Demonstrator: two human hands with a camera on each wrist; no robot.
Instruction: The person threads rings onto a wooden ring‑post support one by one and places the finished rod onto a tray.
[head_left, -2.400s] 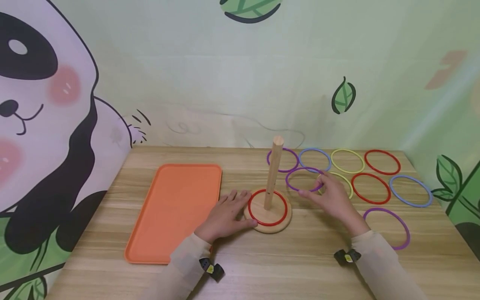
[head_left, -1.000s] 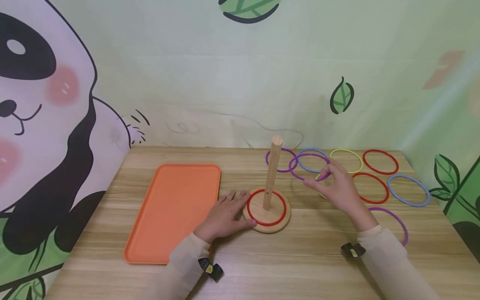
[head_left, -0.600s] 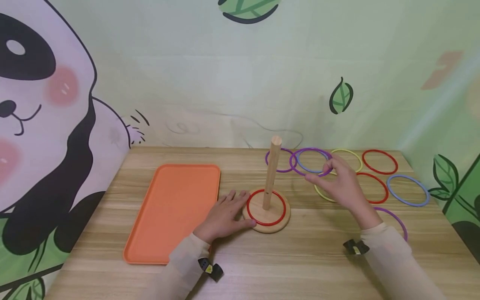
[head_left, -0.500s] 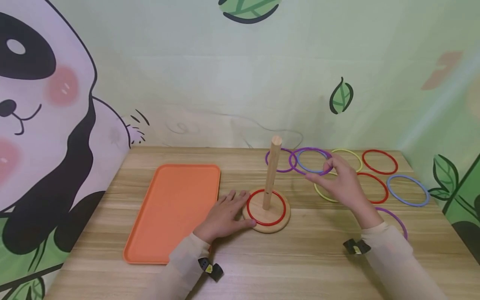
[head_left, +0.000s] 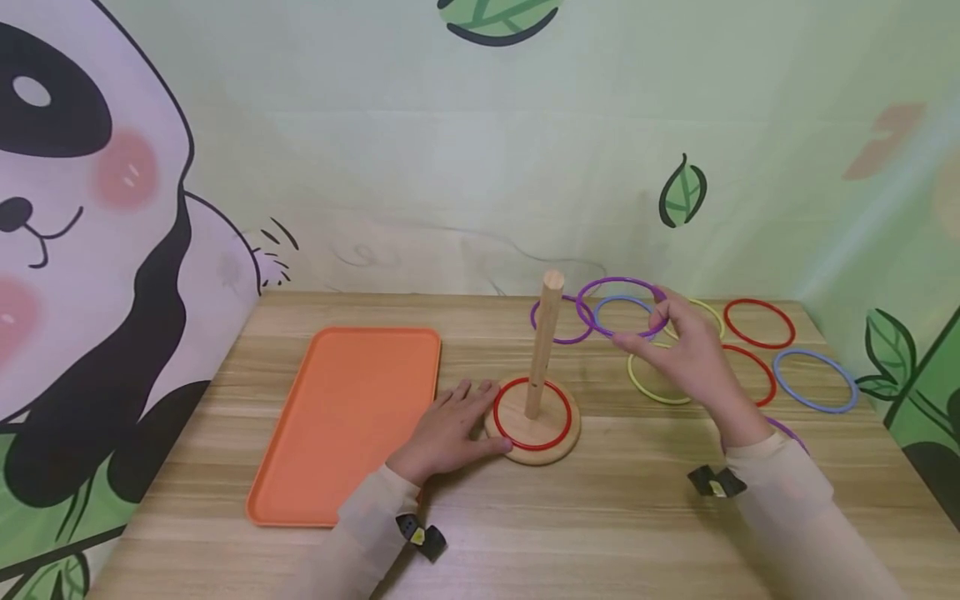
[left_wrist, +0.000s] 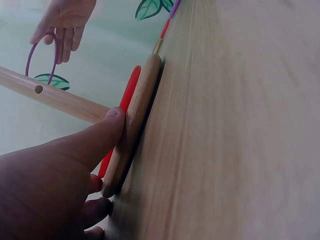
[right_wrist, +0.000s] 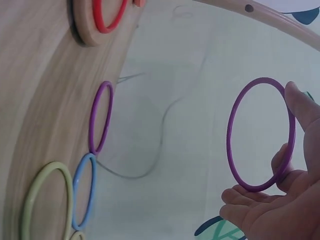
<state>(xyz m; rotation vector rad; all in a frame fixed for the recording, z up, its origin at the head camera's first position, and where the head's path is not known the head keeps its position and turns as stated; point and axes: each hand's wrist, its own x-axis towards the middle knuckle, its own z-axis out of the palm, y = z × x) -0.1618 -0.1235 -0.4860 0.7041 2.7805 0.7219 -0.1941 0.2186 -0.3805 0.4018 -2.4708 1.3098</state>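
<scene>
A purple ring (head_left: 619, 279) is pinched at its near right side by the thumb and fingers of my right hand (head_left: 693, 354). The ring is raised to the right of the upright wooden peg (head_left: 543, 350), overlapping a blue ring (head_left: 624, 297) behind it. In the right wrist view the held ring (right_wrist: 229, 135) shows whole, against the wall. My left hand (head_left: 450, 433) rests at the left edge of the round wooden base (head_left: 534, 457), fingers spread. Its thumb (left_wrist: 100, 135) touches the base's edge by a red ring (head_left: 534, 448) lying round the peg's foot.
To the left lies an orange tray (head_left: 352, 417), partly behind the left forearm. Several thin rings, including a red one (head_left: 759, 301) and a blue one (head_left: 856, 396), lie at the back right of the wooden table (head_left: 570, 533). A panda-printed wall (head_left: 420, 167) stands behind.
My right hand has carried the purple ring upward and slightly away from me, above the other rings. The left hand, peg and red ring have stayed in place.
</scene>
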